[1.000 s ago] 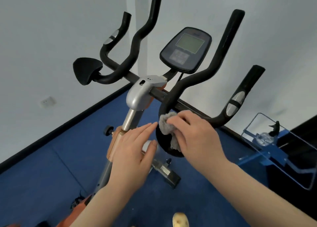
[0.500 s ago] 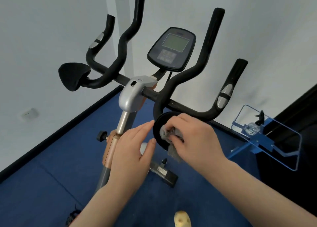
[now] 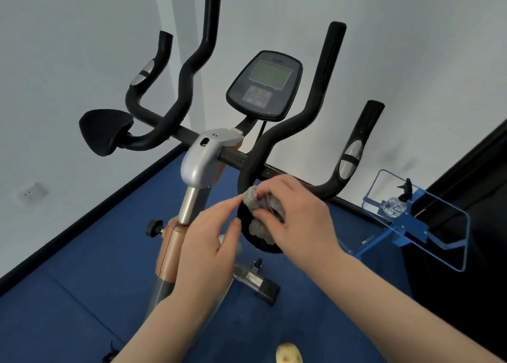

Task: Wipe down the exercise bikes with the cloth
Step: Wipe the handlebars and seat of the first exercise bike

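At the very bottom edge, a small yellow thing (image 3: 288, 353) is seen, but it is cut off and cannot be made out. Two bare arms are reached up from the bottom of the view.

The left hand (image 3: 208, 253) is held flat with its fingers straight and close together. Its fingertips are just beside the black round pad (image 3: 263, 246) of the exercise bike (image 3: 203, 157). Whether they touch the pad cannot be told. Nothing is held in this hand.

The right hand (image 3: 296, 220) is curled over a gray cloth (image 3: 260, 212), and the cloth is pressed onto the round pad. Part of the cloth is hidden under the fingers. Most of the pad is hidden too, by the cloth and the hand.

Under the hands, the bike's foot bar (image 3: 258, 280) is seen on the blue floor (image 3: 82, 294). Some of it is hidden by the left hand. The silver and orange post (image 3: 189, 206) is seen behind the left hand, with a black knob (image 3: 154, 227) on its side.

Farther up, the black handlebars (image 3: 323, 88) are spread out wide, and a second black pad (image 3: 105, 131) is seen on the left end. A screen (image 3: 264, 84) is set in the middle; the marks on it are too blurry to read.

At the right, a clear blue-edged tray (image 3: 428, 225) is seen with a small bottle (image 3: 395, 206) in it. White walls (image 3: 68, 61) are behind it all.
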`<state>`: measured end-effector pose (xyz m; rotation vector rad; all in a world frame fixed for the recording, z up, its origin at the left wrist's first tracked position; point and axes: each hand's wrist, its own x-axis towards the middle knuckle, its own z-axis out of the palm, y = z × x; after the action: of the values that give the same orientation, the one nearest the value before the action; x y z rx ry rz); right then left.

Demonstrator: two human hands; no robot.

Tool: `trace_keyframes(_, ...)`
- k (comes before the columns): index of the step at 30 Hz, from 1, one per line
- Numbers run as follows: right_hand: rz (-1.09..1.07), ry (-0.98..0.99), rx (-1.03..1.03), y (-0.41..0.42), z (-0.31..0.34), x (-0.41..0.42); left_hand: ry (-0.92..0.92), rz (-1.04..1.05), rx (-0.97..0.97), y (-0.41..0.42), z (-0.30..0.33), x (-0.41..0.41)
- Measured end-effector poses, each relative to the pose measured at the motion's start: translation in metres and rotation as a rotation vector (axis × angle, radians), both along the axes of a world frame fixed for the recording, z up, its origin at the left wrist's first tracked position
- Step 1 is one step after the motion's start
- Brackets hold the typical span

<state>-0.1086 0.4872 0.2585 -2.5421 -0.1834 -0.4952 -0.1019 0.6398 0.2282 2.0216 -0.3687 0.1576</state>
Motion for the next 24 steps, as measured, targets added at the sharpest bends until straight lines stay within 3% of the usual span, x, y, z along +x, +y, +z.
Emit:
trace_keyframes(3, 0.196, 0.094, -0.23, -0.004, -0.002, -0.013, 0.044, -0.003, -0.026, -0.002, -0.002, 0.002)
trace_keyframes(4, 0.242, 0.118, -0.22, -0.007, 0.001, -0.013, 0.053, -0.006, -0.032, -0.002, -0.002, 0.002)
trace_keyframes(7, 0.097, 0.017, 0.03, -0.008, 0.004, -0.001, 0.06, 0.01, -0.065, -0.005, 0.001, 0.001)
trace_keyframes(10, -0.003, -0.073, -0.097, 0.001, -0.003, 0.0, 0.073, 0.038, -0.087, -0.01, 0.005, -0.002)
trace_keyframes(13, 0.31, 0.106, -0.264, -0.016, 0.005, -0.006, 0.069, 0.035, -0.069, -0.012, 0.007, -0.002)
trace_keyframes(15, 0.424, 0.274, -0.2, -0.035, 0.024, 0.002, 0.076, 0.04, -0.052, -0.014, 0.008, 0.0)
trace_keyframes(19, 0.195, 0.172, 0.052, -0.038, 0.031, 0.023, 0.073, 0.083, -0.06, -0.018, 0.008, 0.0)
trace_keyframes(24, 0.104, 0.223, 0.053, -0.038, 0.017, -0.007, 0.034, 0.063, -0.033, -0.018, 0.006, 0.005)
